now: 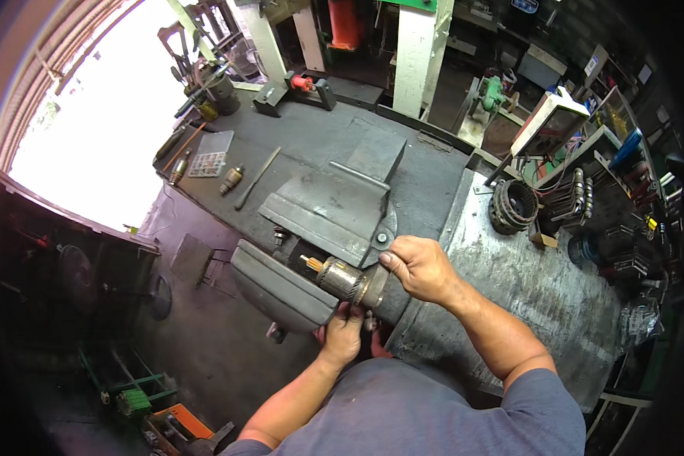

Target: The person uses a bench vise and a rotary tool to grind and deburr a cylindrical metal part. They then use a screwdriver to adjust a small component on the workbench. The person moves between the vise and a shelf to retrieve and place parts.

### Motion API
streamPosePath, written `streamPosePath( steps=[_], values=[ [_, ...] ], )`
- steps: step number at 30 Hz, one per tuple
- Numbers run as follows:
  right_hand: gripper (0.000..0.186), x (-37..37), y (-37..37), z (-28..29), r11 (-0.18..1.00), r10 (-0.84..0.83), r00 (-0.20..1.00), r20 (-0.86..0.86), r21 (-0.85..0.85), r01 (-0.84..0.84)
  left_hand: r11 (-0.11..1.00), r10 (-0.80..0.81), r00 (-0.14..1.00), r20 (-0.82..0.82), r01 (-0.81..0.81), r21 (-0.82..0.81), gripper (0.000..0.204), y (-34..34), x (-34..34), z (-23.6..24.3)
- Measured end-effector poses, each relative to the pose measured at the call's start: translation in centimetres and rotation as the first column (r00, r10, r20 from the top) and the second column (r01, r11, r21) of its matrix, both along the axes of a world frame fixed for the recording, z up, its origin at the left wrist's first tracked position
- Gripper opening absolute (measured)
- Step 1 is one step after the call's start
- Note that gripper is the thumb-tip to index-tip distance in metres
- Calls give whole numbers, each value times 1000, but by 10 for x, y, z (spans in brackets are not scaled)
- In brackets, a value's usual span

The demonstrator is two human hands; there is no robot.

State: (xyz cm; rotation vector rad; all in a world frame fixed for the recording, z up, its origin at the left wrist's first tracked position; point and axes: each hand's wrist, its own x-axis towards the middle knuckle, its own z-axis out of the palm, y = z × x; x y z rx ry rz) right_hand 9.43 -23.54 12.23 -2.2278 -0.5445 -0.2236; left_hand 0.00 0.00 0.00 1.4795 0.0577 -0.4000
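I am working with both hands at a cylindrical metal armature, which is lying in the gap of a big grey vise near the middle of my view. Its copper-toned tip is pointing towards 10 o'clock, and its opposite end is jutting out past the vise. I am not able to tell whether the jaws are gripping it.

Taking the armature as the centre of the clock, my right hand is reaching in at 3 o'clock, its thumb and fingers clamping together on the top of a grey-brown strip that is crossing the armature's jutting end. My left hand is coming up at 6 o'clock, its fingertips touching just under that end; the armature is hiding part of the grip, so I cannot tell what those fingers are closing on.

At 11 o'clock a slim, long tool is lying on the dark counter. Beyond it, between 10 and 11, a small rotor and a clear compartment box are resting. A red part is sitting in a black stand near 12 o'clock. At 2 o'clock a ring-shaped metal housing is standing on the scuffed metal counter.
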Motion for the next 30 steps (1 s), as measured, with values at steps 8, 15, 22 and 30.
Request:
streamPosePath(
  steps=[8,15,22,30],
  values=[
    [32,-7,6,4,992,129,985,113,-34,-125,987,141,970,199,-154,52,25,-23,10,-38],
    [33,-12,1,10,986,162,976,146,-53,-156,976,219,970,108,-217,-33,27,-27,7,-27],
    [37,12,-5,-5,995,9,975,-223,98,14,945,93,993,75,-65,-319,28,-14,-10,2],
    [46,0,12,-20,985,-16,974,-227,166,55,940,158,983,-97,-180,-289,20,-23,-2,17]
  ],
)
